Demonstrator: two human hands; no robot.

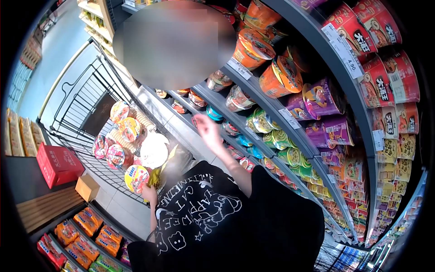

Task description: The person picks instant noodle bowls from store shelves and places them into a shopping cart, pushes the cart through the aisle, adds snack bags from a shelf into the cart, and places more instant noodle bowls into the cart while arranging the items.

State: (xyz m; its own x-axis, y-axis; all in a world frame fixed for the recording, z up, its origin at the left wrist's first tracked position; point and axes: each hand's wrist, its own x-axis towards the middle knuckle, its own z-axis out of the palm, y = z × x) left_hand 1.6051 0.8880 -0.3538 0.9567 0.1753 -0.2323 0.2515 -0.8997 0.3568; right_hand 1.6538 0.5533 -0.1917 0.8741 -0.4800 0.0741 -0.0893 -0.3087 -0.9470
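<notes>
Fingers of my left hand (pixel 149 193) are wrapped at the edge of a yellow-lidded noodle cup marked BIG (pixel 137 178), at the near side of the shopping cart (pixel 74 136). Raised in the aisle between cart and shelf, my right hand (pixel 208 131) is slightly blurred, with its fingers apart and nothing in it. In the cart lie several noodle cups, among them a cup with an orange and yellow lid (pixel 128 129), and a white round lid (pixel 154 149).
Shelves with orange noodle tubs (pixel 281 78), purple cups (pixel 324 96) and red tubs (pixel 377 81) curve along the right. At the lower left are a red box (pixel 59 165), a small cardboard box (pixel 87 188) and orange packets (pixel 88 221). A blurred patch hides the top centre.
</notes>
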